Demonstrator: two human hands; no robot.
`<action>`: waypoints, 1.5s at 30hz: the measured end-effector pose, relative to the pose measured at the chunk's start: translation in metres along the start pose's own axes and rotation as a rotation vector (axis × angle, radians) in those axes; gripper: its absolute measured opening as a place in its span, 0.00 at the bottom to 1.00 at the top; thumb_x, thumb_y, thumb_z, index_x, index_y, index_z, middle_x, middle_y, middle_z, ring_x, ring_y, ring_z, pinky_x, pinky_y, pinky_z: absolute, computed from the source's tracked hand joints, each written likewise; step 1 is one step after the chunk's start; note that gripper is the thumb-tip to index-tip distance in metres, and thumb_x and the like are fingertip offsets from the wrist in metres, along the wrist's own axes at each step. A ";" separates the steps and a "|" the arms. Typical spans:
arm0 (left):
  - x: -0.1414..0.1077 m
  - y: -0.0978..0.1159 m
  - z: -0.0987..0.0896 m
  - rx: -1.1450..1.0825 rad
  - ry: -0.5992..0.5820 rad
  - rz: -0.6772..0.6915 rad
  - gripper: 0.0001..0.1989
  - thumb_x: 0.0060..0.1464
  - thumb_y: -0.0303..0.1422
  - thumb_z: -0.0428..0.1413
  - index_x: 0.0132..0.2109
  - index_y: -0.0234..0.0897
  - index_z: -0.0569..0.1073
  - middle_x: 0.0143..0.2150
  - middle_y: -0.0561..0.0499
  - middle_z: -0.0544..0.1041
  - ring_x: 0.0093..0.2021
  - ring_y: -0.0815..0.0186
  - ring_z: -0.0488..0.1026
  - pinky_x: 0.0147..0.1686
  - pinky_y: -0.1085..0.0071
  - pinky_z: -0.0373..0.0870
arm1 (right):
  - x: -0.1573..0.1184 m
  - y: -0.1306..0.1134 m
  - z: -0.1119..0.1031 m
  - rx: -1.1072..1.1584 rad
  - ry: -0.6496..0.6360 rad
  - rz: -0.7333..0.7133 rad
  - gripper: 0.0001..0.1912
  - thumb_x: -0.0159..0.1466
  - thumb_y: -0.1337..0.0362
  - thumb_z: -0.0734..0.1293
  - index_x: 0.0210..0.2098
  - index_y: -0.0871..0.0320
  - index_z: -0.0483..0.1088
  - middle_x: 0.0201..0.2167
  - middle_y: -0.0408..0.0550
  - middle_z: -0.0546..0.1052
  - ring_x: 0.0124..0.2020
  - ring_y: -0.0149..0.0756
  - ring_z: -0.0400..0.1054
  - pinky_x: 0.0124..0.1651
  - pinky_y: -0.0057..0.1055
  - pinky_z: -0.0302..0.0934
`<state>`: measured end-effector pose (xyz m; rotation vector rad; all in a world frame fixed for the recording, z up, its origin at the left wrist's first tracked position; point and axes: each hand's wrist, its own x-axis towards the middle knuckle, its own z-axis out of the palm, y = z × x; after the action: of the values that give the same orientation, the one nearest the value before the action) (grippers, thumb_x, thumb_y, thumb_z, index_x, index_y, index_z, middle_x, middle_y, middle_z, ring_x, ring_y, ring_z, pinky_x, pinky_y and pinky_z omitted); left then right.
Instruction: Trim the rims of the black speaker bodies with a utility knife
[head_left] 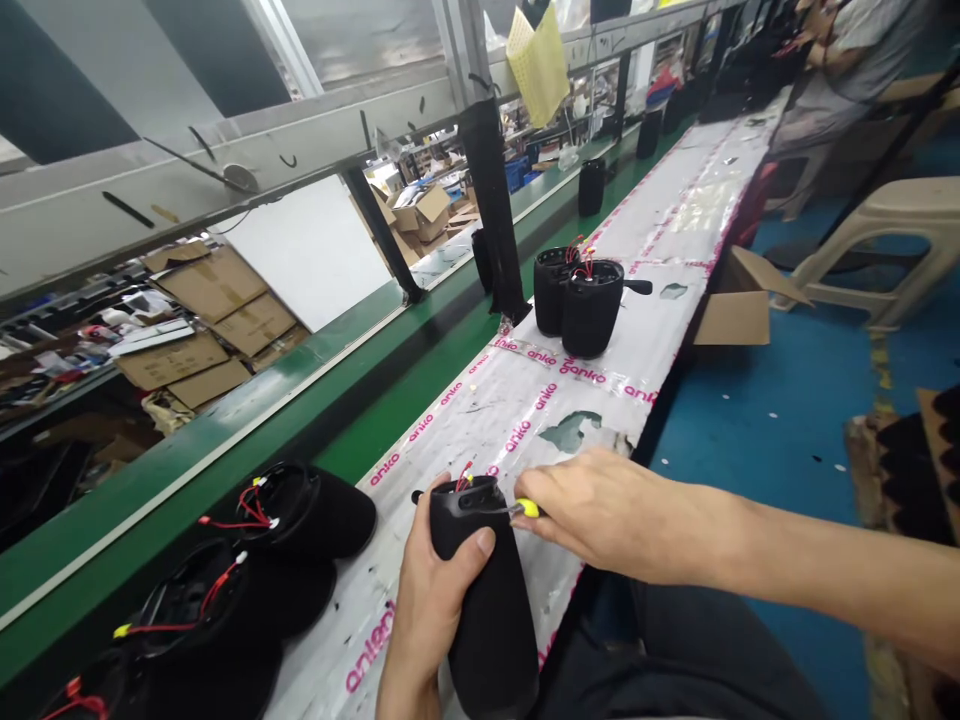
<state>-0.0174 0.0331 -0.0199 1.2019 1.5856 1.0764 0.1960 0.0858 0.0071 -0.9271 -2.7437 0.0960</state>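
My left hand (442, 590) is wrapped round a black fabric-covered speaker housing (491, 625), thumb across its front. The housing leans toward me over the bench edge, its open end up, with red wires showing inside. My right hand (574, 505) is closed on a yellow-handled tool (528, 508) with a thin metal shaft. That shaft lies against the housing's upper rim; its tip is hard to make out. To the left are several more black housings (330, 515), with red wires and small yellow, red and white connectors at their open ends.
Two black housings (592, 315) stand farther along the paper-covered bench (480, 420). A green conveyor (390, 405) runs beside it. On the right are an open cardboard box (731, 315) and a beige stool (892, 230). Another person (847, 80) sits at the far end.
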 end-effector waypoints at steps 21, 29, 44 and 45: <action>-0.009 0.003 0.002 0.332 0.120 0.025 0.40 0.49 0.44 0.64 0.66 0.46 0.58 0.62 0.46 0.72 0.63 0.51 0.67 0.63 0.54 0.59 | 0.005 -0.007 0.013 -0.226 0.024 -0.087 0.05 0.69 0.64 0.65 0.38 0.57 0.64 0.25 0.43 0.71 0.22 0.36 0.65 0.23 0.36 0.37; -0.009 0.010 0.006 0.316 0.151 -0.014 0.39 0.48 0.44 0.64 0.65 0.44 0.61 0.56 0.44 0.76 0.58 0.48 0.72 0.59 0.52 0.62 | 0.014 -0.005 0.013 -0.196 -0.024 -0.082 0.05 0.67 0.65 0.66 0.38 0.58 0.64 0.26 0.44 0.73 0.21 0.34 0.65 0.23 0.35 0.37; -0.006 0.006 0.007 0.384 0.140 -0.030 0.38 0.50 0.44 0.63 0.66 0.47 0.59 0.59 0.46 0.74 0.60 0.52 0.70 0.59 0.55 0.62 | 0.011 -0.002 0.021 -0.248 0.002 -0.084 0.08 0.66 0.63 0.68 0.38 0.58 0.65 0.25 0.43 0.72 0.20 0.35 0.65 0.22 0.36 0.36; -0.006 0.007 0.007 0.394 0.141 -0.032 0.39 0.50 0.44 0.62 0.66 0.47 0.59 0.59 0.46 0.74 0.60 0.51 0.70 0.59 0.55 0.63 | 0.011 -0.002 0.022 -0.250 0.000 -0.084 0.08 0.66 0.63 0.68 0.38 0.58 0.65 0.25 0.43 0.72 0.20 0.35 0.65 0.22 0.36 0.36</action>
<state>-0.0075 0.0293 -0.0145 1.3729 1.9849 0.8668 0.1807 0.0913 -0.0113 -0.8685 -2.8341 -0.2681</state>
